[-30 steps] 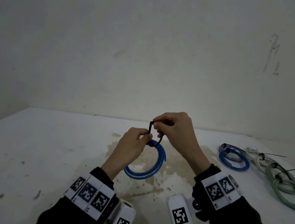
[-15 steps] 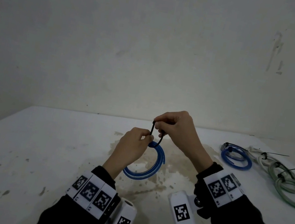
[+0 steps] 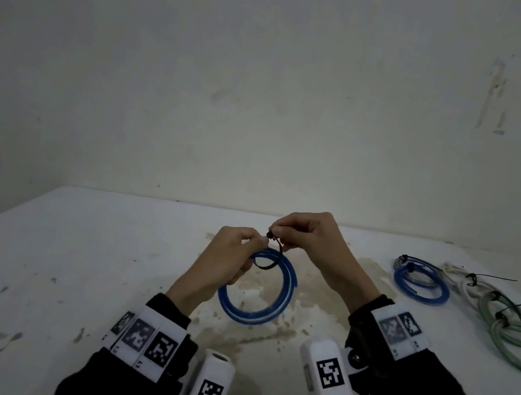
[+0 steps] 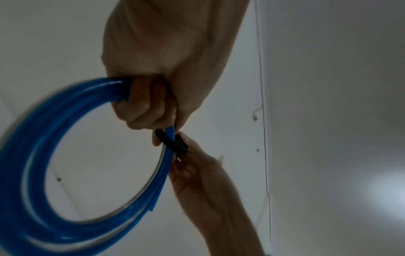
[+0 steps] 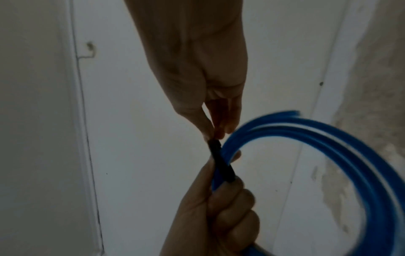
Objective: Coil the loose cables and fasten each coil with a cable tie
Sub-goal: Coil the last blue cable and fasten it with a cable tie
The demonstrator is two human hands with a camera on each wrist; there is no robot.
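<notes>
Your left hand (image 3: 228, 258) grips the blue cable coil (image 3: 264, 297) at its top, fingers curled round the bunched turns, and holds it up off the stained worktop (image 3: 68, 254). Your right hand (image 3: 309, 240) pinches the black cable tie (image 3: 273, 255), which is looped round the turns just beside your left fingers (image 4: 140, 107). From the wrist views the loop looks slack; whether the tail is through the head, I cannot tell.

The main risk is in the pull. If your left grip eases as you tighten, the springy turns may fan out and the tie could close on only some of them. One cut end (image 4: 151, 208) of the cable hangs free of the bundle, well away from the tie, so it may stay outside the loop. A pull at an angle could slide the tie along the smooth cable, or let it slip from your pinch.

The tied blue coil (image 3: 421, 283) and the pale green coils (image 3: 520, 333) lie to your right, clear of your hands.
</notes>
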